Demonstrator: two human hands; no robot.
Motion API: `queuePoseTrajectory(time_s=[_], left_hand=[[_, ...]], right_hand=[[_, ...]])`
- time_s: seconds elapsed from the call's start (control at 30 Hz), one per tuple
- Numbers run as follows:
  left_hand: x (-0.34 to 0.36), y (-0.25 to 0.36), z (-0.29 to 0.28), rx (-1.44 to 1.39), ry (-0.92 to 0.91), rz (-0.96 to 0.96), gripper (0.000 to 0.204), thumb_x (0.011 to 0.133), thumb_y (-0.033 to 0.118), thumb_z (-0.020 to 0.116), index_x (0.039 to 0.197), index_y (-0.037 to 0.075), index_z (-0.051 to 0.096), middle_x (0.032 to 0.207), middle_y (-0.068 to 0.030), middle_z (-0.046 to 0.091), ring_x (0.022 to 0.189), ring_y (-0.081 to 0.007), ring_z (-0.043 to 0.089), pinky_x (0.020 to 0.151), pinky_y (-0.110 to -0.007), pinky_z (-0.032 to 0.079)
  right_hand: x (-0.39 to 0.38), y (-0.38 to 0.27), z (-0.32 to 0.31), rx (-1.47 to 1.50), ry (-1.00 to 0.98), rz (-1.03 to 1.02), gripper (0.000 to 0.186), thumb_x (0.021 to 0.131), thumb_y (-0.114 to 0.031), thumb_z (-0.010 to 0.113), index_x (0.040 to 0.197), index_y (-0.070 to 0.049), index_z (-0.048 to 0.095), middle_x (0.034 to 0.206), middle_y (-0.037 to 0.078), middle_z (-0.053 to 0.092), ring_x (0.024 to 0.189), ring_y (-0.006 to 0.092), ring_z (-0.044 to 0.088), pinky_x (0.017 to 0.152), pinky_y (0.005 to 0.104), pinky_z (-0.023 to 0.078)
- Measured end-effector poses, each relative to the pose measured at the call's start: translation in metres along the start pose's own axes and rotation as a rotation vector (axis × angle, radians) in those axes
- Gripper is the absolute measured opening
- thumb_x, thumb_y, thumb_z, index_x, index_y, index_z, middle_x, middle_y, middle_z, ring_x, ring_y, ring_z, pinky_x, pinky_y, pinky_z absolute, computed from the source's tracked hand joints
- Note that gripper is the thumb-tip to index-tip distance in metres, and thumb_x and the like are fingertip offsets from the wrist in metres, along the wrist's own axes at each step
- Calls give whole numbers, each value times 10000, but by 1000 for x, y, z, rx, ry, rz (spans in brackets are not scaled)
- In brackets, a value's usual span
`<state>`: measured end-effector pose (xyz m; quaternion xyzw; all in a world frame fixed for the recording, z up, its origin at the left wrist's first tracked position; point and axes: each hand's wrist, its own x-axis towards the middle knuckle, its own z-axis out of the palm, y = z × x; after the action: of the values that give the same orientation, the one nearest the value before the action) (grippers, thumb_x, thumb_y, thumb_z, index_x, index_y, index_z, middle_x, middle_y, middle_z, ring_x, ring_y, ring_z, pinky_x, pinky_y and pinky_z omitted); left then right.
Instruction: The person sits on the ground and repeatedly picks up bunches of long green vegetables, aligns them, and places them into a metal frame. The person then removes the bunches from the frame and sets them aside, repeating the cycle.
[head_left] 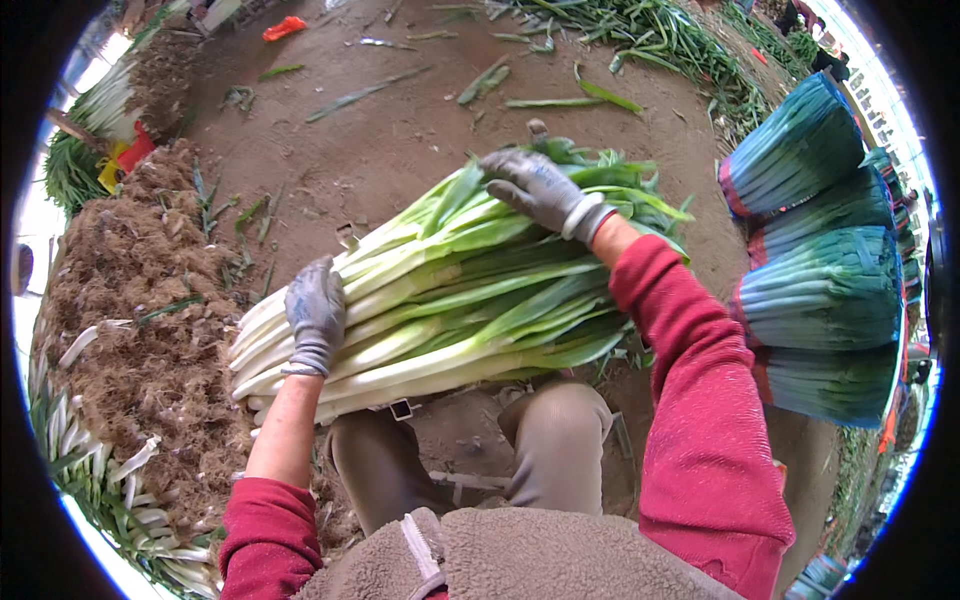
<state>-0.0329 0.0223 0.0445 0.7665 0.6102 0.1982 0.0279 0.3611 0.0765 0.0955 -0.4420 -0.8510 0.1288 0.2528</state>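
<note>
A thick bundle of leeks (430,320) lies across in front of my knees, white stem ends to the left and green leaves to the right. My left hand (316,312), in a grey glove, is closed over the stems near the white end. At the far edge of the leafy part, my gloved right hand (540,190) curls over the leaves, its thumb lying on top. What supports the bundle is mostly hidden beneath it.
On the left stretches a heap of leeks with brown matted roots (140,270). Several bundles wrapped in blue-green film (820,280) are stacked at the right. Loose leaves (640,40) litter the dirt floor at the back, near an orange-red scrap (284,29).
</note>
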Motion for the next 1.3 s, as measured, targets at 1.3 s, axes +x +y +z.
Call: queuePoseTrajectory(time_s=[1.3], left_hand=[[-4,2,0,17,44,-13,348,964,284,502,1189,64,648,1173,-144,664,1144,-308,588,1005,-425,411]], right_hand=[[-58,137,-47,402,99,431,421,1018,-272,504,1342,-6,548,1314,128,610,1212,216,564,1055,324,405]])
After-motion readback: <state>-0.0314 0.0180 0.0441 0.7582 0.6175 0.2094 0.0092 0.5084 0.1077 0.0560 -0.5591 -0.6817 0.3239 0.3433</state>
